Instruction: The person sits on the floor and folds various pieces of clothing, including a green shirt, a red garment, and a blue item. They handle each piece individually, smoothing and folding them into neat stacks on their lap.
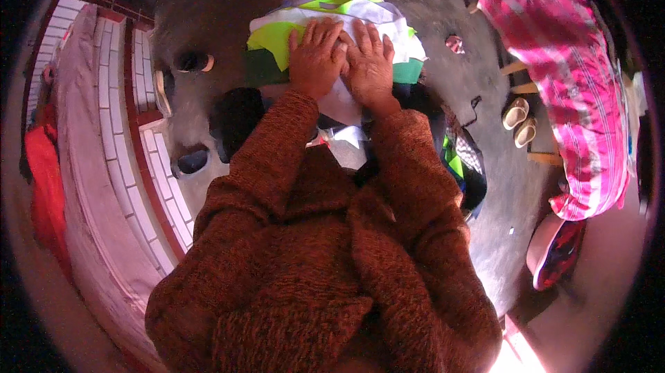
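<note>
Both my hands lie palm down, side by side, on a spread of white, grey and neon-yellow fabric (396, 21). My left hand (317, 58) rests on the white part near a neon-yellow piece (273, 42), its fingers stretched out. Close beside it, my right hand (370, 65) presses flat on the white cloth, fingers slightly apart. The two thumbs nearly meet. Under the fabric a green surface (409, 72) shows at both sides. What supports it is mostly hidden by my forearms.
Dark bundled cloth with neon-yellow parts (454, 158) sits by my right arm. Pale shoes (516, 114) stand on the floor at right, near a pink checked cloth (554, 61) over wooden legs and a basin (547, 255). At left are dark shoes (192, 162) and a white-brick wall (114, 123).
</note>
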A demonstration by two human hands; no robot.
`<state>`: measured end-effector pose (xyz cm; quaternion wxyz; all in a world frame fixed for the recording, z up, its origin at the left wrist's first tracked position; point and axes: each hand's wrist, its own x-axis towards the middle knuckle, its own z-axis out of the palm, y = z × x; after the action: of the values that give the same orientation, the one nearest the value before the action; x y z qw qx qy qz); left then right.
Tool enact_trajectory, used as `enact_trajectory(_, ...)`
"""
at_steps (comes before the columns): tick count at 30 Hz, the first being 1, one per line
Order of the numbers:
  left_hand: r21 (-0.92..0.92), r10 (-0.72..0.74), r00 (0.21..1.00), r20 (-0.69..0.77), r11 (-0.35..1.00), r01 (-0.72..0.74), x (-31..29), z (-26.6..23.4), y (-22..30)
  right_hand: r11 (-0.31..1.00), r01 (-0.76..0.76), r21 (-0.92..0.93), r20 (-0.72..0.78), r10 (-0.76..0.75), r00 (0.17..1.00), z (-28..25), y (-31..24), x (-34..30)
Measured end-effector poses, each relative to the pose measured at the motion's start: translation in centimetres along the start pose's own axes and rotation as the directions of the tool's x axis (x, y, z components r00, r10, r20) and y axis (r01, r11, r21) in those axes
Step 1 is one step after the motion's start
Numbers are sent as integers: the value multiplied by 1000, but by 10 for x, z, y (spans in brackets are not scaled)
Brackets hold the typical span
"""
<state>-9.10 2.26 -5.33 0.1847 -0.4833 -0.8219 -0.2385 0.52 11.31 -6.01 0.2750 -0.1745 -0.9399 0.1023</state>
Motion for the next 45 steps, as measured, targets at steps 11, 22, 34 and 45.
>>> enact_trajectory(11, 103, 69, 997, 35, 992, -72, -1, 12, -14, 998, -39, 55, -91, 44, 995, -2, 2, -8)
enact_trajectory(22, 66, 80, 995, 65, 994, -85, 2, 7, -9, 982, -39, 183, -140, 65, 988, -21, 5, -34)
enact_trajectory(34, 64, 204, 977, -69, 978, -200, 4, 4, -6, 190, -499, 845, 280, 639, 717, -116, 124, -153)
enact_trajectory(45, 32, 35, 995, 99, 999, -38, 0, 16, -14, 319, -867, 382, 274, 857, 436, -45, 225, -463)
